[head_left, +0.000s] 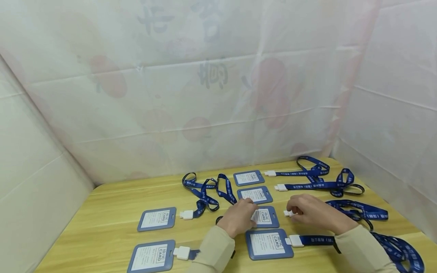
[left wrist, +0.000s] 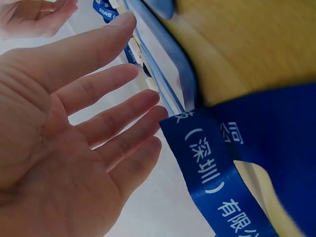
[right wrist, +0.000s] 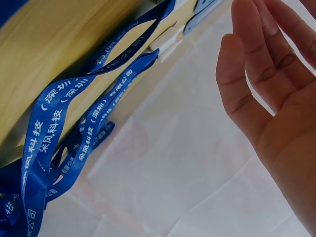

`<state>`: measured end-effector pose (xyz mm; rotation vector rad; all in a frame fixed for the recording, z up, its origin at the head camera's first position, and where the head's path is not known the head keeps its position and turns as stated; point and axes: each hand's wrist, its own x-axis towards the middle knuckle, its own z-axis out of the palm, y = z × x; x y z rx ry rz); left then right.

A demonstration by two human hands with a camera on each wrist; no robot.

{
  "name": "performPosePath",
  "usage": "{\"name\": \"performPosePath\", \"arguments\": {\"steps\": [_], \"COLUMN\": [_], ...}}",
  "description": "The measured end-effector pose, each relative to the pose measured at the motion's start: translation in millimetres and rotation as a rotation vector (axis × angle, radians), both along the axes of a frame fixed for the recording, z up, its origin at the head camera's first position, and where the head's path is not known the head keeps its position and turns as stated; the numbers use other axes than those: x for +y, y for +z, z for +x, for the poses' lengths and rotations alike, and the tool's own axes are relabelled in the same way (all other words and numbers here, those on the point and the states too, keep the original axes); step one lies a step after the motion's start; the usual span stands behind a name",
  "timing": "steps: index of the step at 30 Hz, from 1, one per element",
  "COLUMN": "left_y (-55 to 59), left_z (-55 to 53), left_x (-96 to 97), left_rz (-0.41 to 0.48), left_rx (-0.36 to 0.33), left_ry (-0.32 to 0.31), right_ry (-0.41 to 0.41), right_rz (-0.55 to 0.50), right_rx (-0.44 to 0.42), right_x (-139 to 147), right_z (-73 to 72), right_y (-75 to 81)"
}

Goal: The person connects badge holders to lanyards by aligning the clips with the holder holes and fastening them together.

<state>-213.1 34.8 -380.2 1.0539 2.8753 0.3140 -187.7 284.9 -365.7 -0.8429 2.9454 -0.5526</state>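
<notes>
My left hand [head_left: 240,216] lies over the left part of a blue ID card holder [head_left: 268,217], third from the back in the right column. In the left wrist view its fingers [left wrist: 123,121] are spread and relaxed; whether they touch the holder I cannot tell. My right hand [head_left: 315,212] hovers to the right, thumb and forefinger beside a white lanyard clip [head_left: 288,213]. The right wrist view shows this hand's fingers [right wrist: 254,49] loosely extended, with no grip on anything visible. That clip's blue lanyard [head_left: 362,209] is partly hidden behind the right hand.
Two card holders [head_left: 249,177] [head_left: 255,194] lie behind, with lanyards [head_left: 317,185] to their right. In front, a holder [head_left: 269,244] meets a white clip [head_left: 295,240]. On the left are two more holders [head_left: 157,219] [head_left: 151,256] and lanyards [head_left: 205,193]. White curtains [head_left: 205,94] surround the wooden table [head_left: 102,212].
</notes>
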Motion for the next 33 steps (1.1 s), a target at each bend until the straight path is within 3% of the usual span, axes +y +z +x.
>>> {"name": "performPosePath", "arguments": {"steps": [5, 13, 33], "left_y": [-2.0, -6.9, -6.5], "left_z": [-1.1, -1.7, -3.3], "left_x": [1.3, 3.1, 6.6], "left_rz": [-0.004, -0.05, -0.06], "left_rx": [-0.013, 0.028, 0.033], "left_ry": [-0.006, -0.01, -0.006], "right_ry": [-0.016, -0.028, -0.059], "right_rz": [0.008, 0.022, 0.038], "right_rx": [-0.006, 0.002, 0.022], "right_x": [-0.6, -0.5, 1.1], "right_z": [-0.5, -1.3, -6.3], "right_y": [-1.2, -2.7, -5.6]}}
